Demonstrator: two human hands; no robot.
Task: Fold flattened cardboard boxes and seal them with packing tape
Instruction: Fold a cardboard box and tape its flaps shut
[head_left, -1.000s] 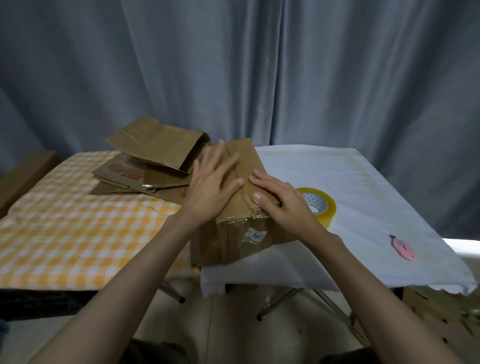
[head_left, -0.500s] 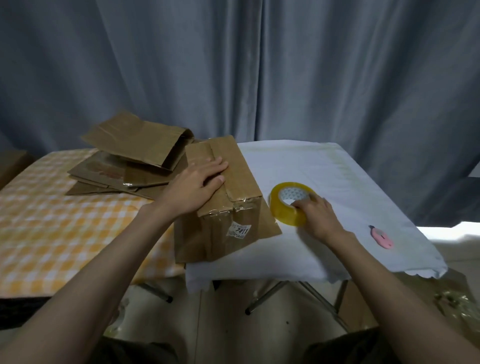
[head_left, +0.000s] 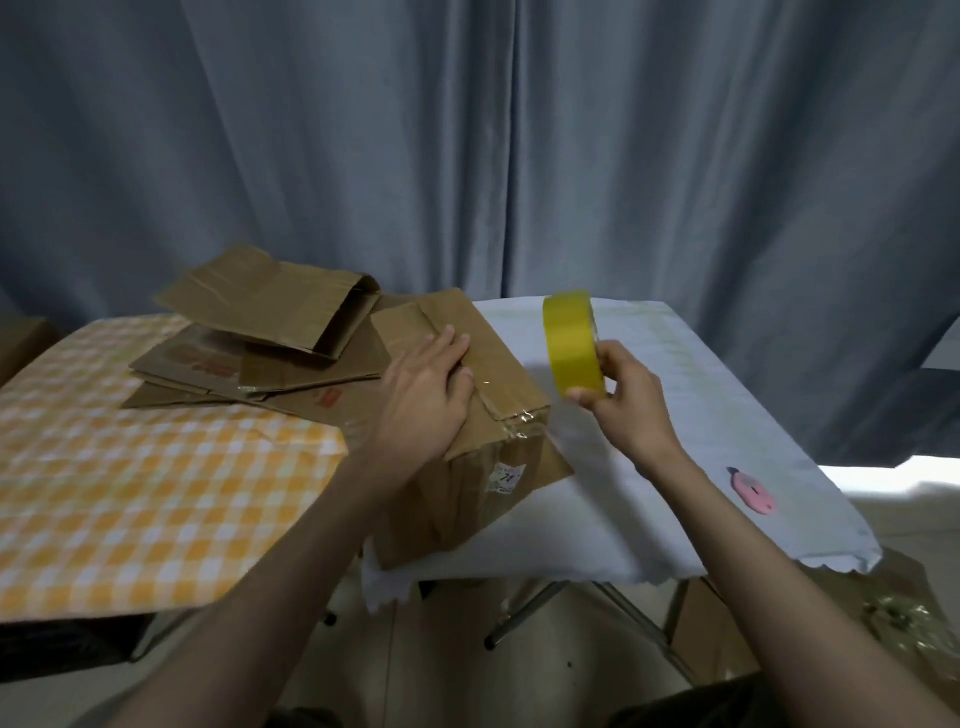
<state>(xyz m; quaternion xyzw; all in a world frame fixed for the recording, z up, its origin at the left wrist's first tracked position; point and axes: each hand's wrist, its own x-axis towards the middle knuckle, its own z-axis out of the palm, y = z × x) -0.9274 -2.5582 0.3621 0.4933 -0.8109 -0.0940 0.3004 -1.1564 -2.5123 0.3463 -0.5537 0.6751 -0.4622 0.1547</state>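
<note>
Box (head_left: 470, 415) folded up, sitting on table (head_left: 675, 395), top flaps closed. Left hand (head_left: 423, 400) flat, pressing flaps down. Right hand (head_left: 626, 400) pinching tape roll (head_left: 571, 345), held up beside box. Seam looks untaped yet. Flat cardboard pile (head_left: 260, 343) waiting behind.

Left hand (head_left: 423, 397) flat, palm down; right hand (head_left: 626, 395) raised, gripping.

Bare white cloth (head_left: 660, 364) beyond box (head_left: 498, 374)

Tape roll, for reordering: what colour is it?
Yellow; the tape roll shows best in the head view.
</note>
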